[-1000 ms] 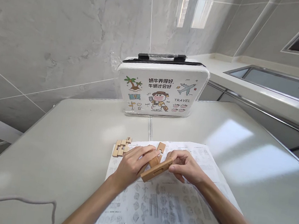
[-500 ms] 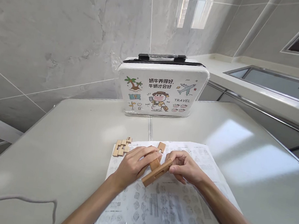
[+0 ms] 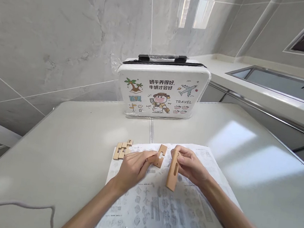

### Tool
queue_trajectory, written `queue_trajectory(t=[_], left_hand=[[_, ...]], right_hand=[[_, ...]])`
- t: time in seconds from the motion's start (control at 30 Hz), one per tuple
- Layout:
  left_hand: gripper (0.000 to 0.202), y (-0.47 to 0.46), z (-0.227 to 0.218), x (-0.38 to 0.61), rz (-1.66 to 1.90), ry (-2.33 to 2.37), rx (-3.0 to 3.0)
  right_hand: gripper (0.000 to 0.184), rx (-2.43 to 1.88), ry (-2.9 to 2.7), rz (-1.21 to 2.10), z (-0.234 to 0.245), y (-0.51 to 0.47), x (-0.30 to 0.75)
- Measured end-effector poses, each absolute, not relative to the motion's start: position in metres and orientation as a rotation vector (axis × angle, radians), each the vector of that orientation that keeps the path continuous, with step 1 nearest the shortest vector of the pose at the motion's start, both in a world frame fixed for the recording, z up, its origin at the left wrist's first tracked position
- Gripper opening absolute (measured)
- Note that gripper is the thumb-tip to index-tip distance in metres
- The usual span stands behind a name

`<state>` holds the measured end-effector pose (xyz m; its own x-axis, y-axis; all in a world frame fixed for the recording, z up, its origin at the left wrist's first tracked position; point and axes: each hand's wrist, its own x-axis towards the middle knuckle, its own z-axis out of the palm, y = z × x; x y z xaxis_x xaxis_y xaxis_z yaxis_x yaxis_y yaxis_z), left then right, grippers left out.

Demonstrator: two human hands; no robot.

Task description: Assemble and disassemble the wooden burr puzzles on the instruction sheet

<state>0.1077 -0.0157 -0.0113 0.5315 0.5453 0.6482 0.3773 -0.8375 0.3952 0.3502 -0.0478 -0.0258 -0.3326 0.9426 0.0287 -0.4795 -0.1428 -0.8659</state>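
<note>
My right hand [image 3: 191, 166] is closed on a long wooden puzzle bar [image 3: 173, 170] with a slot in it, held nearly upright over a printed instruction sheet [image 3: 157, 209]. My left hand [image 3: 133, 166] pinches a notched wooden piece [image 3: 158, 156] that rests on the sheet, a little left of the bar. The two pieces are apart. A small cluster of several more wooden puzzle pieces [image 3: 122, 149] lies on the table just left of the sheet's top corner.
A white cartoon-printed case [image 3: 161, 89] with a black handle stands at the back of the pale table [image 3: 54, 154] against the tiled wall. A grey cable [image 3: 20, 205] runs along the table's near left. A counter with a sink [image 3: 281, 83] lies to the right.
The slotted bar, which crossed the notched piece at a slant, has been pulled off to the right and turned upright. My left hand keeps the notched piece down on the sheet.
</note>
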Motion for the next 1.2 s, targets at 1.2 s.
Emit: queue_trajectory(t=[1.2], left_hand=[[0.032, -0.017, -0.015, 0.118, 0.545, 1.555, 2.235]], right_hand=[[0.030, -1.865, -1.672, 0.533, -0.030, -0.042, 0.330]])
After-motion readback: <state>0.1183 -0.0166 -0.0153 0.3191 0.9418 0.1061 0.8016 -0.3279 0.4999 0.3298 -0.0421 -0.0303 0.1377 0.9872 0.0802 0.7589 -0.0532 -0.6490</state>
